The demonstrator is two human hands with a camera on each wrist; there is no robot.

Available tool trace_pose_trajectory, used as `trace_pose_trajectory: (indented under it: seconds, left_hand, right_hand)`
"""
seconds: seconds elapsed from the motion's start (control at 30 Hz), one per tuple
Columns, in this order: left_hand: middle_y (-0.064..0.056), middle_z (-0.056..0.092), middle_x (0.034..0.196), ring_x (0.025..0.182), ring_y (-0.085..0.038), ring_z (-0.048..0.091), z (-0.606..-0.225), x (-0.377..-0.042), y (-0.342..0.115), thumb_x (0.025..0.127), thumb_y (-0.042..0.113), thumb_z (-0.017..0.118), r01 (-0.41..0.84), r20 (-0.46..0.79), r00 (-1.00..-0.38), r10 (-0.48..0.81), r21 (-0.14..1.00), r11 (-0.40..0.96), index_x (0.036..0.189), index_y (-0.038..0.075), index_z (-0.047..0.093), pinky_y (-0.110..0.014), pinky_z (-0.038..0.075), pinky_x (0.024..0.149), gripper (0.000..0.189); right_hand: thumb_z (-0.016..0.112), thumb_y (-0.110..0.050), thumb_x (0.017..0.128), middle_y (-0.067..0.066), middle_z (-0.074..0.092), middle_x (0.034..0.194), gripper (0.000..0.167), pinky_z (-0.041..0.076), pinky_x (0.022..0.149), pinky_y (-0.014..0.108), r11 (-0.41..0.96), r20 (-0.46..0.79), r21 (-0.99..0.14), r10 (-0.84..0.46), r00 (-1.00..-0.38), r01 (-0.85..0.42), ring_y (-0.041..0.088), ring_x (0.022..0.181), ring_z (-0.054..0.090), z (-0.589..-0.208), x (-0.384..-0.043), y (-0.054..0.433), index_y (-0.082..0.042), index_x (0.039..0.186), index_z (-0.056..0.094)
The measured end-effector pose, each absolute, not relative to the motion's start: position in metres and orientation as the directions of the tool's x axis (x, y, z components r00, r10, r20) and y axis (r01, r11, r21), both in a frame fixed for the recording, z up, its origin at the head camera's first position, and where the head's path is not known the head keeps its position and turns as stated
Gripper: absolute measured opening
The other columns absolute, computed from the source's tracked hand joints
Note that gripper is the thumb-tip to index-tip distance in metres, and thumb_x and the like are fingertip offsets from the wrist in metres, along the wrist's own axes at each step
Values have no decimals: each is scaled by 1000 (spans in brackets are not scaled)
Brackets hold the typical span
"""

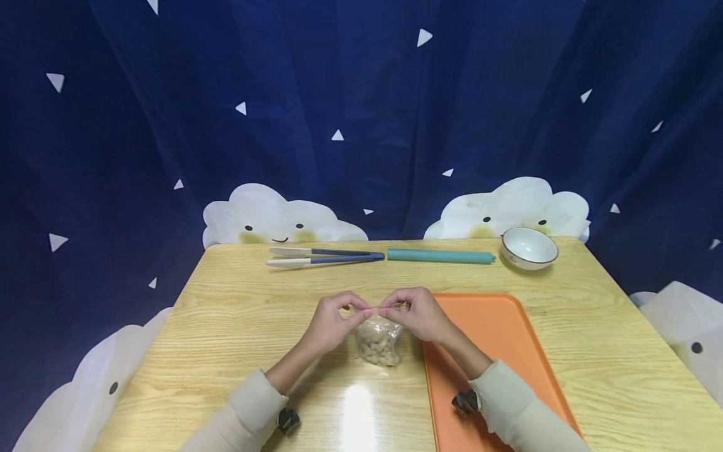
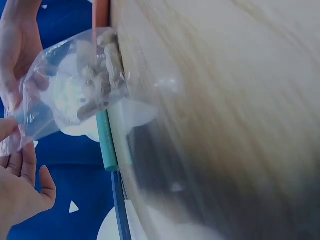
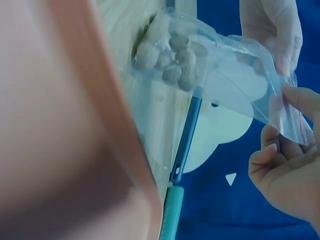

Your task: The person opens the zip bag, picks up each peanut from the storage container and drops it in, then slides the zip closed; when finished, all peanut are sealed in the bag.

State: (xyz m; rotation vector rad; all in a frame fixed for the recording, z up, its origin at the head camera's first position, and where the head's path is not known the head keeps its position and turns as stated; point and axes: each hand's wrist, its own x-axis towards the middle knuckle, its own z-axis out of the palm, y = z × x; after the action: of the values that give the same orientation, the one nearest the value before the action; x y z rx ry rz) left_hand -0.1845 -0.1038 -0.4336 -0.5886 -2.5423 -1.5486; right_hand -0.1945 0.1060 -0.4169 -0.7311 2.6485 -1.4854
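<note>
A clear zip bag (image 1: 386, 328) with several pale tan pieces in its bottom, apparently peanuts in their shells (image 1: 377, 351), hangs upright close above the table. My left hand (image 1: 332, 321) pinches the left part of its top edge between thumb and fingers. On the other side my right hand (image 1: 419, 312) pinches the same edge, close to the left fingertips. A red zip line runs along the top of the bag (image 3: 235, 80) in the right wrist view. From the left wrist view, the bag (image 2: 55, 80) looks see-through, its contents gathered low. Whether its mouth is sealed I cannot tell.
An orange tray (image 1: 480, 314) lies under my right forearm. Along the table's back edge are blue tongs with pale tips (image 1: 327, 257), a teal stick-shaped object (image 1: 440, 255) and a white bowl with a dark rim (image 1: 529, 247). A dark blue curtain (image 1: 361, 94) hangs behind.
</note>
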Motion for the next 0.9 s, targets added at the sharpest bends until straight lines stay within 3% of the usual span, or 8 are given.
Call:
trace_pose_trajectory:
  seconds: [0.17, 0.4, 0.6, 0.9]
  left_hand:
    - [9, 71, 85, 85, -9, 64, -435, -185, -115, 84, 27, 72, 368, 279, -926, 253, 815, 448, 85, 18, 73, -39, 52, 79, 9]
    - [7, 70, 89, 86, -12, 64, -434, -181, -126, 89, 23, 66, 380, 262, -915, 307, 816, 436, 91, 14, 72, -32, 51, 79, 11]
    - [6, 69, 81, 79, -10, 62, -422, -172, -126, 85, 20, 71, 383, 284, -916, 284, 829, 407, 82, 18, 71, -33, 52, 79, 4]
    - [4, 70, 78, 77, -7, 61, -401, -159, -128, 82, 20, 73, 332, 201, -922, 329, 849, 411, 79, 17, 72, -36, 47, 82, 4]
  right_hand:
    - [71, -20, 84, -5, 67, 72, 5, 41, 54, 20, 448, 217, -800, -404, -889, -399, 5, 59, 49, -417, -197, 120, -17, 82, 74]
    - [67, -16, 87, 6, 70, 80, 10, 43, 57, 21, 459, 177, -809, -405, -897, -367, 6, 65, 52, -415, -194, 137, -8, 88, 73]
    - [71, -19, 84, 2, 69, 76, 7, 40, 54, 20, 489, 142, -803, -397, -907, -340, 7, 59, 48, -404, -187, 144, -14, 80, 73]
    - [64, -13, 89, 1, 64, 76, 8, 39, 53, 19, 385, 98, -826, -623, -776, -413, 1, 59, 43, -386, -182, 159, -8, 84, 69]
